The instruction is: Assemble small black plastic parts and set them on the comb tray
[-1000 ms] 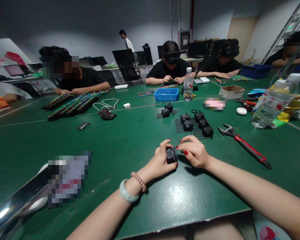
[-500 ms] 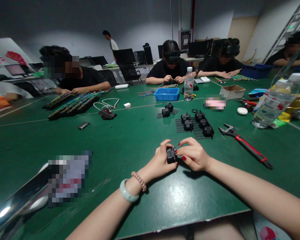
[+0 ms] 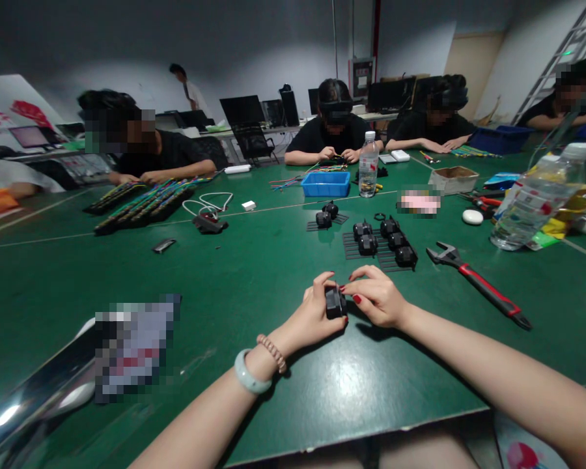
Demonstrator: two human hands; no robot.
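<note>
My left hand (image 3: 312, 316) rests on the green table (image 3: 254, 273) and grips a small black plastic part (image 3: 334, 302) from its left side. My right hand (image 3: 378, 299) meets it from the right, thumb and forefinger pinched on the top of the same part. Beyond my hands, several similar black parts (image 3: 385, 241) sit on black slotted strips, and two more black parts (image 3: 326, 215) lie a little farther back on their own strip.
An adjustable wrench with a red-and-black handle (image 3: 478, 284) lies to the right. Water bottles stand at the right edge (image 3: 532, 198) and mid-table (image 3: 368, 166). A blue tray (image 3: 325, 184), a cardboard box (image 3: 452, 180) and coloured cable bundles (image 3: 141, 202) lie farther off. Other people work around the table.
My right fingers have closed in onto the top of the black part. A person at the back of the room has walked to the left.
</note>
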